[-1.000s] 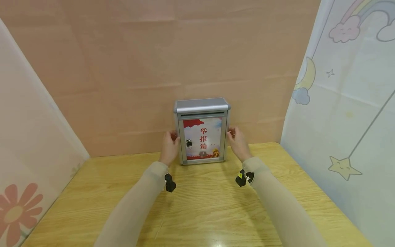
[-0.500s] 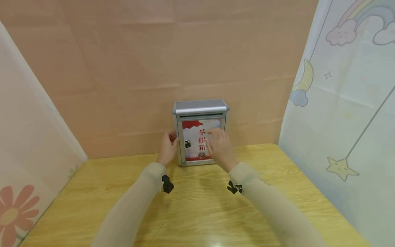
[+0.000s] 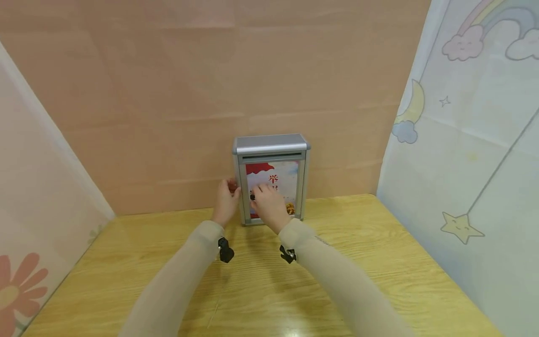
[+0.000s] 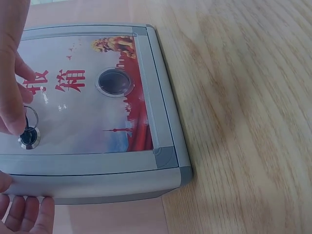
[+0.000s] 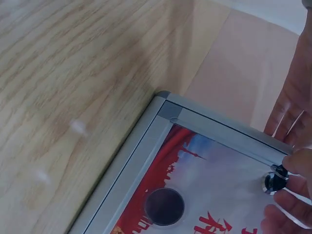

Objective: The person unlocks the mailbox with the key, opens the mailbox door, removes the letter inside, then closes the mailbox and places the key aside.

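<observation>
We have the metal box [image 3: 271, 142] upright at the far edge of the table [image 3: 379, 238], between its far corners. Our left hand [image 3: 226, 201] grips its side; our right hand [image 3: 269, 206] pinches the black key [image 5: 280, 179] at its lock [image 5: 266, 184].

Wood-grain table [image 3: 370, 252], creased peach backdrop [image 3: 269, 70], printed flower [image 3: 9, 296], yellow star [image 3: 461, 226].

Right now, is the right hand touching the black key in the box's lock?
Touching. The right wrist view shows the right hand pinching the black key between thumb and finger.
</observation>
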Demonstrator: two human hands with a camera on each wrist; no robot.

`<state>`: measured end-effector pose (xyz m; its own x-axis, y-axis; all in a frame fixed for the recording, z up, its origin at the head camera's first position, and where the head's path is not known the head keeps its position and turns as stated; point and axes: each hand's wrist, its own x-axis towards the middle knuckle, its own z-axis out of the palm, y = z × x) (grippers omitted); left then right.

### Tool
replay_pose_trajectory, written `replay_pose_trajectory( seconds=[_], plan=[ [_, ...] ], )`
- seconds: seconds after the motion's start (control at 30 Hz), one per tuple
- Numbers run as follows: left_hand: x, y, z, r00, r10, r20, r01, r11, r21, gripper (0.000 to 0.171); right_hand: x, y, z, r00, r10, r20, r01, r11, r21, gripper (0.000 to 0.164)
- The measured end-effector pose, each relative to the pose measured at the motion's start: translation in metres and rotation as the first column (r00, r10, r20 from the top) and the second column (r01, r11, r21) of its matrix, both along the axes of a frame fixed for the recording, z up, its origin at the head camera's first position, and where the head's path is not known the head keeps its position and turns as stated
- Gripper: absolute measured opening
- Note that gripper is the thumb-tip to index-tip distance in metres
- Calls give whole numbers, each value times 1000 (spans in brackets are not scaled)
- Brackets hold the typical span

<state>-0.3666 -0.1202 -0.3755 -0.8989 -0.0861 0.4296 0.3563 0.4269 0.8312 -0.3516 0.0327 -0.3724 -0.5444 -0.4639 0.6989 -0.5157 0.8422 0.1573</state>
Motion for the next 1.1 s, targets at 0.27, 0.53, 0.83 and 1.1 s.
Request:
replay_pose_trajectory(
  seconds=[0.27, 0.53, 0.83, 1.1],
  plan=[
    [10, 5, 1, 1000, 14, 13, -14, 1000, 11, 31, 2, 3, -3, 998, 13, -62, -8, 997, 75, 26],
    [17, 9, 1, 999, 24, 25, -23, 1000, -9, 31, 11, 8, 2, 1000, 14, -14, -12, 991, 132, 21],
    [28, 18, 2, 998, 49, 36, -48, 999, -18, 31, 20, 15, 5, 995, 58, 86, -61, 997, 41, 18],
    [34, 29, -1, 997, 62, 41, -61, 998, -22, 31, 25, 27, -3, 973, 98, 208, -71, 989, -131, 16]
  ],
)
